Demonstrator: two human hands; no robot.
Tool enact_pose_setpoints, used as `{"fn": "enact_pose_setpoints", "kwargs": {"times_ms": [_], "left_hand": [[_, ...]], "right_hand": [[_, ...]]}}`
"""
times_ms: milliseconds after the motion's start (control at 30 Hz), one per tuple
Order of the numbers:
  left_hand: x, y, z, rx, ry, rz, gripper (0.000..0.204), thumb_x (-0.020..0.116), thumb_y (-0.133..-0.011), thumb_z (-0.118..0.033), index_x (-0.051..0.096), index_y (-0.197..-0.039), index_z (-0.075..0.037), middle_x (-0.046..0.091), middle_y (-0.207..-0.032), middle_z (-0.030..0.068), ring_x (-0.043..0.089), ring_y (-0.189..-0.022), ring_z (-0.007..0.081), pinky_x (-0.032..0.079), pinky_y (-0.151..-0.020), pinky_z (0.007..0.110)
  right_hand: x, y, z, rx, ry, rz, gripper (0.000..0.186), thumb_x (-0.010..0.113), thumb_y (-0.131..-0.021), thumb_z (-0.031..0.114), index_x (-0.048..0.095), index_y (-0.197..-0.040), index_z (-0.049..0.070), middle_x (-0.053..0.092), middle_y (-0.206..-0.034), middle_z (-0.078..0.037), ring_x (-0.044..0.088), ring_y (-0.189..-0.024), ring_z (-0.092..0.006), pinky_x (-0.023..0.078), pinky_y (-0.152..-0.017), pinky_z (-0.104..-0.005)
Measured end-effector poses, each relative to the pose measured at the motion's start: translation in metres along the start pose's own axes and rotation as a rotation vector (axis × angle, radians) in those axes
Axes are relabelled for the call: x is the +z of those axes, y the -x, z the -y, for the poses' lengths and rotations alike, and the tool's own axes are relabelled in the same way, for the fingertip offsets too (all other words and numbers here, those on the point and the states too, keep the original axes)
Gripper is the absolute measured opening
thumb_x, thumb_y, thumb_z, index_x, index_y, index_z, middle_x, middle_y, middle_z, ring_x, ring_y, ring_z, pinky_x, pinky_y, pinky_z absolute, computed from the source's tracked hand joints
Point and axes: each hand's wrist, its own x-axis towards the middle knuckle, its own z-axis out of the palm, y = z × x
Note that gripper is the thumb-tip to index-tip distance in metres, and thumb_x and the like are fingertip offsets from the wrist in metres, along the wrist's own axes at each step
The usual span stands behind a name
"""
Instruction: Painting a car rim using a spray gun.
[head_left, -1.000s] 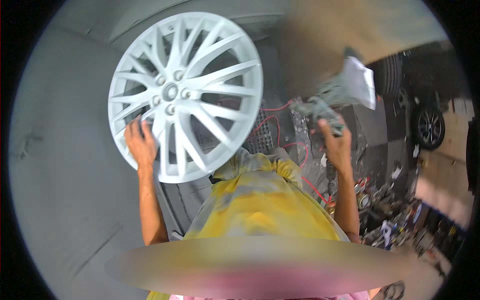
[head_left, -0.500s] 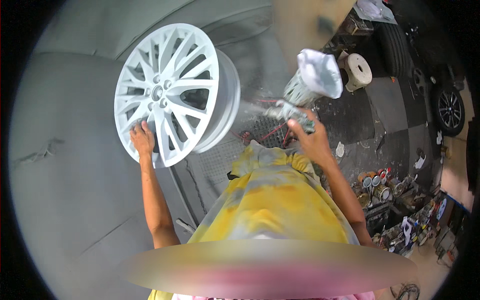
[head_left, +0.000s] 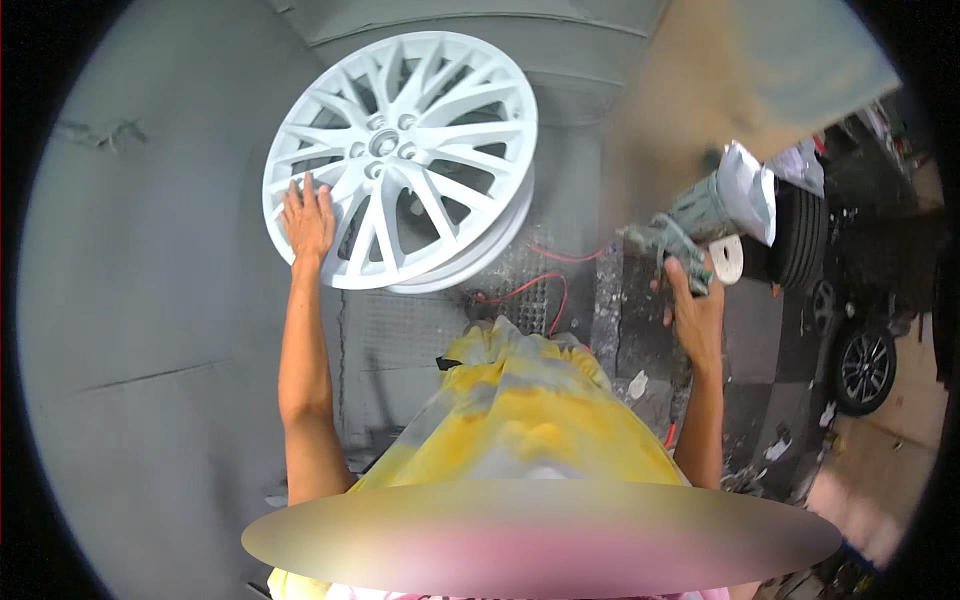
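A white multi-spoke car wheel rim (head_left: 385,145) stands before me at the upper left, its face tilted toward me. My left hand (head_left: 308,222) rests on the rim's lower left edge, fingers spread over the spokes. Off to the right, apart from the wheel, my right hand (head_left: 698,315) is closed around a paint-smeared spray gun (head_left: 668,240). The gun's nozzle points left toward the wheel. On the gun sits a grey-green cup (head_left: 705,208) with a whitish plastic liner (head_left: 750,195) sticking out of its top.
A red hose (head_left: 560,290) trails over the dirty floor. Grey walls (head_left: 150,300) close in the left side, and a tan board (head_left: 740,80) stands at the upper right. Beyond the gun are a tyre (head_left: 800,235), a white stool-like object (head_left: 727,260) and a dark wheel (head_left: 864,370).
My right hand has moved right and slightly down with the spray gun, away from the wheel. The wheel is turned, showing different spokes under my left hand, whose fingers are more spread.
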Motion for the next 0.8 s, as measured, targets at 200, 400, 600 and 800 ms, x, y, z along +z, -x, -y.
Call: {"fn": "enact_pose_setpoints", "kwargs": {"times_ms": [200,400,600,800], "left_hand": [[-0.003,0.008,-0.065,0.187,0.172,0.06,0.072,0.04,-0.104,-0.056,0.038,-0.155,-0.005,0.029,-0.163,0.0231,0.019,-0.153,0.0411,0.008,-0.124,0.057],[-0.009,0.005,-0.103,0.322,0.332,0.207,0.063,0.044,-0.105,-0.044,0.041,-0.151,-0.001,0.036,-0.158,0.0251,0.027,-0.15,0.0433,0.016,-0.123,0.056],[-0.02,0.004,-0.089,0.422,0.494,0.385,0.054,0.048,-0.105,-0.028,0.036,-0.155,-0.009,0.034,-0.155,0.0297,0.037,-0.142,0.0478,0.035,-0.117,0.049],[-0.018,0.019,-0.077,0.479,0.568,0.289,0.077,0.051,-0.081,0.01,0.03,-0.155,0.001,0.03,-0.156,0.0302,0.03,-0.146,0.0475,0.029,-0.122,0.049]], "right_hand": [[0.043,-0.004,0.048,0.022,-0.131,0.027,0.04,0.064,-0.101,0.026,0.054,-0.133,0.003,0.067,-0.099,-0.005,0.067,-0.08,-0.0102,0.048,-0.046,-0.0211],[0.142,-0.03,0.088,-0.004,-0.165,0.36,0.04,0.067,-0.1,0.024,0.055,-0.131,0.002,0.069,-0.094,-0.005,0.064,-0.071,-0.0085,0.047,-0.047,-0.0216],[0.215,-0.056,0.103,-0.014,0.047,0.533,0.036,0.069,-0.099,0.024,0.059,-0.128,0.005,0.067,-0.079,-0.004,0.054,-0.057,-0.0071,0.043,-0.048,-0.0259],[0.261,-0.128,0.112,-0.162,0.291,0.41,0.036,0.066,-0.101,0.028,0.058,-0.127,0.004,0.064,-0.075,-0.006,0.053,-0.059,-0.0113,0.043,-0.053,-0.0292]]}}
